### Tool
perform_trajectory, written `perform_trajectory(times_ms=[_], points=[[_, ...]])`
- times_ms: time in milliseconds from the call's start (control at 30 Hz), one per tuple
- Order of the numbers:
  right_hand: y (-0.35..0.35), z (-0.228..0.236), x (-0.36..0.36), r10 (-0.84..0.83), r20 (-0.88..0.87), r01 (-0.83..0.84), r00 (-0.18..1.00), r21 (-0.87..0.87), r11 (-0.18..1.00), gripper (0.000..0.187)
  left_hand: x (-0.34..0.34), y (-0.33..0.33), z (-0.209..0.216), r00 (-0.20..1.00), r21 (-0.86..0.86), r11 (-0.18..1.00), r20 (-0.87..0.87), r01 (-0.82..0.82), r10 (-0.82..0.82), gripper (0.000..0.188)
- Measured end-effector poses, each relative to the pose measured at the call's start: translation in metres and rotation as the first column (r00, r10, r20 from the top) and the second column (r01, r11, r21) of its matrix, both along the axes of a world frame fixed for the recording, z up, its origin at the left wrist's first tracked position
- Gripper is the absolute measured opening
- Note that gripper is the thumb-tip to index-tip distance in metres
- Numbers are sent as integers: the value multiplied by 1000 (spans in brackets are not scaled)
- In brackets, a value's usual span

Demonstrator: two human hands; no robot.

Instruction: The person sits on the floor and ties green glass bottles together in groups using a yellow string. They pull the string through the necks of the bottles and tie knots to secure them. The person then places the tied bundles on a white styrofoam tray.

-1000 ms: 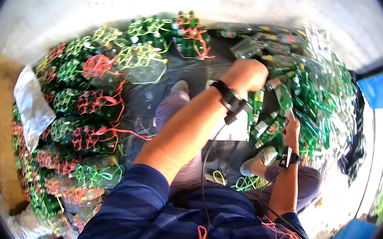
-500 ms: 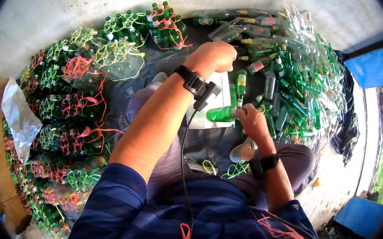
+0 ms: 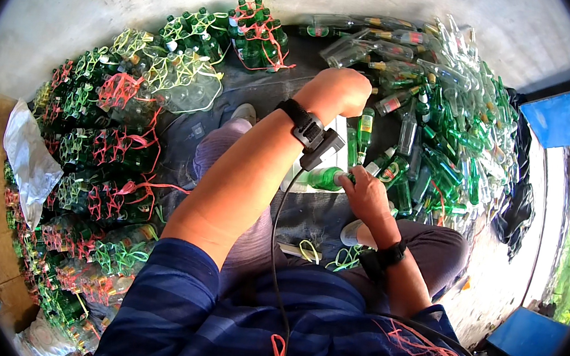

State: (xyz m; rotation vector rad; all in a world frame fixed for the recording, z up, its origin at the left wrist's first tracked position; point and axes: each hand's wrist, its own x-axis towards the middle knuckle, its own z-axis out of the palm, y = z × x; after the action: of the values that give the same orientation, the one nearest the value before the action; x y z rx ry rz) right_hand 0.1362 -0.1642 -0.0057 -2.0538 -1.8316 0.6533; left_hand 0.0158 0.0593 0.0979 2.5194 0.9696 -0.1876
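Note:
My right hand [image 3: 367, 190] grips a green glass bottle [image 3: 325, 178] by its neck. That bottle lies almost level, its base toward the left, over a pale flat board [image 3: 334, 157]. My left hand [image 3: 345, 92] is bent down beyond the board, next to the loose bottles. Its fingers look curled, but the back of the hand hides whatever may be in them. Just right of the board is a green bottle with a pale label [image 3: 365, 125]. A large pile of loose green and clear bottles [image 3: 446, 136] spreads to the right of both hands.
Bottle bundles tied with red, yellow and green strips [image 3: 118, 146] line the left side. Another red-tied bundle [image 3: 257, 36] stands by the back wall. Green strips [image 3: 346, 257] lie near my legs. Black plastic sheeting [image 3: 521, 196] edges the pile. A cable hangs from my left wrist.
The view has shifted slightly. My right hand has moved a little left relative to my body with the green bottle. My left hand stays bent down near the loose bottles.

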Motion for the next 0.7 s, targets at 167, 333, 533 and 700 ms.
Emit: perform_trajectory(times_ms=[167,333,533,700], points=[[7,-6,-5,5,-31,-5,1000,23,1000,37,-4,0,0,999,-14,1000,-41,3,-3,39],[9,-10,-17,52,-81,-44,995,93,995,34,-5,0,0,999,-4,1000,-47,16,-17,39],[9,-20,-23,100,-108,-89,989,96,991,33,-7,-1,-1,998,-10,1000,-46,30,-30,39],[8,-26,-21,127,-111,-106,986,179,978,30,-9,-3,5,998,-25,1000,-58,8,-10,40]])
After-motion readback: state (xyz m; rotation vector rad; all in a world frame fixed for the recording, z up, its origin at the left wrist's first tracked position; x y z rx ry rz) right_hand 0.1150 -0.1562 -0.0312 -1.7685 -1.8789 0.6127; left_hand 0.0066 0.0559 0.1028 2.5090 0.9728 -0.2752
